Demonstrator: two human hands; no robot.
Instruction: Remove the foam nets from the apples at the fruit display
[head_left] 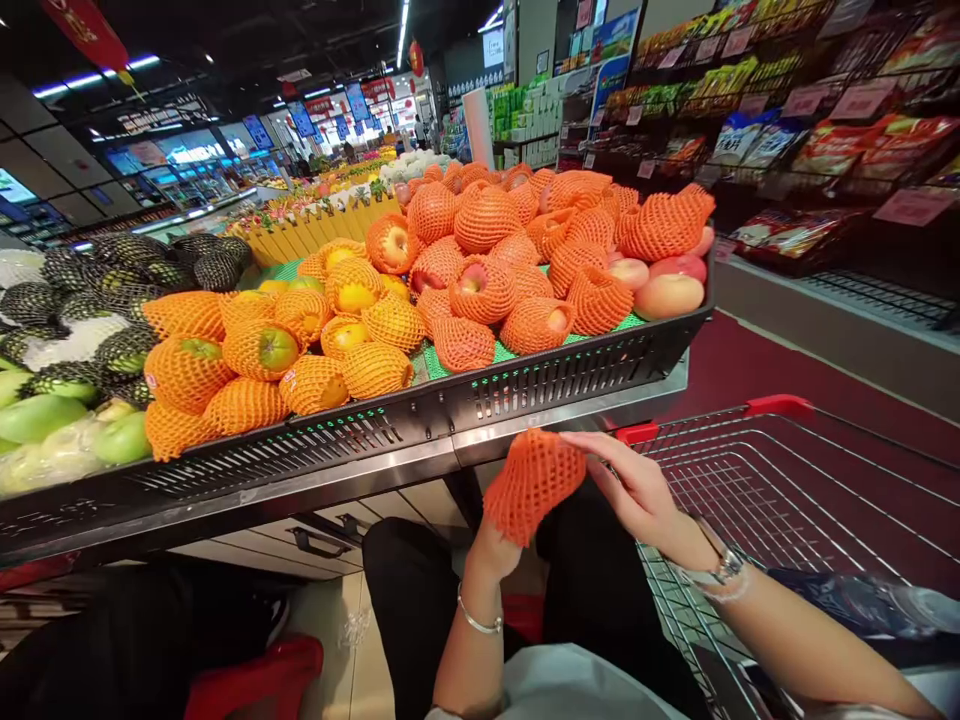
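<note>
An orange foam fruit net is pulled over my left hand and covers its fingers; only the base of the hand and the wrist show below it. Whether fruit is inside the net cannot be made out. My right hand reaches in from the right with fingers stretched out and apart, their tips touching the net's upper right edge. Just beyond both hands runs the black display crate, heaped with peaches in orange-red nets and bare ones at its right corner.
Yellow-green fruits in orange nets lie left of the peaches, then green mangoes and black-netted fruit. A wire shopping cart stands at right. A red stool is at lower left. Snack shelves line the right.
</note>
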